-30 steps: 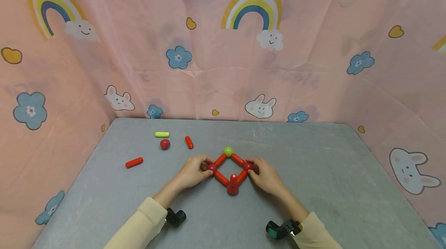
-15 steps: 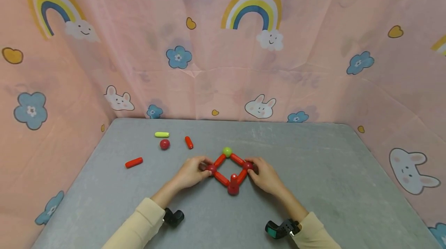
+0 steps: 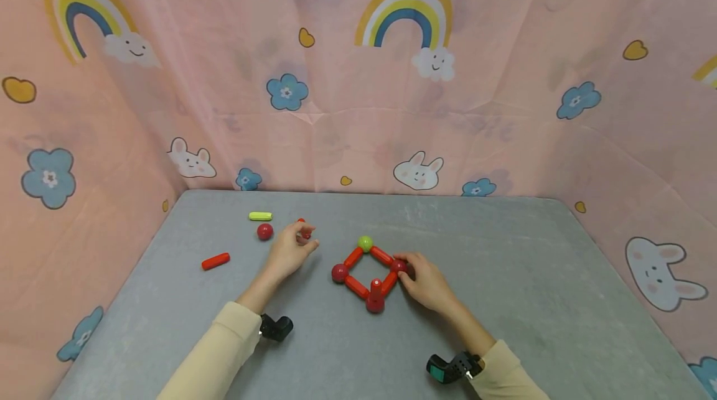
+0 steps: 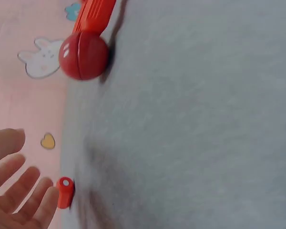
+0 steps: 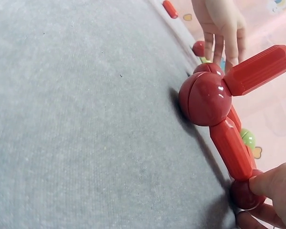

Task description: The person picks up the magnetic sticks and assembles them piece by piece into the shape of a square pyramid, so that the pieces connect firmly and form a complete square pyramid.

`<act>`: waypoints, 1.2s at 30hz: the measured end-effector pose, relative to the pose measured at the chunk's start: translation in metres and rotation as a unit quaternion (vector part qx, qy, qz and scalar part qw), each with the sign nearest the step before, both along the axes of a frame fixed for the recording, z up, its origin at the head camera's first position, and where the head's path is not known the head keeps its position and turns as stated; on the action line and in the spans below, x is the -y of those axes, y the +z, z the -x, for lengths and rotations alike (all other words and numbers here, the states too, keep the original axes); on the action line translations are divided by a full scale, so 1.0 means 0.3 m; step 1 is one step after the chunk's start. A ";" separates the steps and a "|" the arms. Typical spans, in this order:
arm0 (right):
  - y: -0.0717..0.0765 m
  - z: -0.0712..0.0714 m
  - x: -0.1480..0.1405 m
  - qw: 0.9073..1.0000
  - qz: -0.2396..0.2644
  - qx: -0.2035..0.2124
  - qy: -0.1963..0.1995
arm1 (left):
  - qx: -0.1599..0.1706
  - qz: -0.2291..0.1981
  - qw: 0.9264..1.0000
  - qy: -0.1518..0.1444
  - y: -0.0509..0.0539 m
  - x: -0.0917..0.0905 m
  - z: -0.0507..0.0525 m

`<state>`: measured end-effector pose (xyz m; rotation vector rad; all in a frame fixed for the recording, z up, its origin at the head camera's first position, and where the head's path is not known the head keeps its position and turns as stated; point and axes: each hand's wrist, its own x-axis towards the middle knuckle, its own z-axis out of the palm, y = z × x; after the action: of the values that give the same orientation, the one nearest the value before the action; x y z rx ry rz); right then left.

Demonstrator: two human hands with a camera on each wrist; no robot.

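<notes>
A diamond of red rods (image 3: 357, 287) joined by balls lies on the grey table. Its far corner is a green ball (image 3: 365, 243), its left corner a red ball (image 3: 339, 273). From the near red ball (image 5: 206, 99) another red rod (image 5: 260, 70) sticks up. My right hand (image 3: 427, 282) pinches the right corner's red ball (image 5: 245, 194) between thumb and fingers. My left hand (image 3: 287, 252), fingers spread and loosely bent, hovers at a short loose red rod (image 4: 65, 195), which it partly hides in the head view. In the left wrist view, nothing lies between its fingers.
Left of the left hand lie a loose red ball (image 3: 265, 231), a yellow-green rod (image 3: 260, 216) and one more red rod (image 3: 215, 261). A pink patterned curtain (image 3: 347, 139) rises behind the table's far edge.
My left hand has let go of the diamond's left red ball and moved away, up and left, to the loose red rod. The right hand keeps its hold; the diamond stays almost still.
</notes>
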<state>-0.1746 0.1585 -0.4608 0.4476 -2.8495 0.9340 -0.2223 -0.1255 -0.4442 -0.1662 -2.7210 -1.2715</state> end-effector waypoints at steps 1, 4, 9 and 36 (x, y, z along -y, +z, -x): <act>0.001 0.000 0.000 1.000 0.000 0.000 0.000 | -0.003 0.002 1.000 0.014 0.001 0.002 0.009; 0.004 -0.001 0.001 1.000 0.001 0.000 0.000 | -0.009 0.013 0.999 0.048 0.002 0.007 0.033; 0.001 0.000 0.001 1.000 0.001 0.000 -0.002 | 0.011 0.031 0.996 0.087 0.005 0.007 0.066; -0.009 -0.003 0.001 1.000 0.008 -0.004 -0.002 | 0.042 0.113 0.987 0.110 -0.030 -0.012 0.132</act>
<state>-0.1736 0.1581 -0.4636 0.4426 -2.8314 0.9519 -0.2620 -0.1218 -0.4532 0.1670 -2.8517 -0.9318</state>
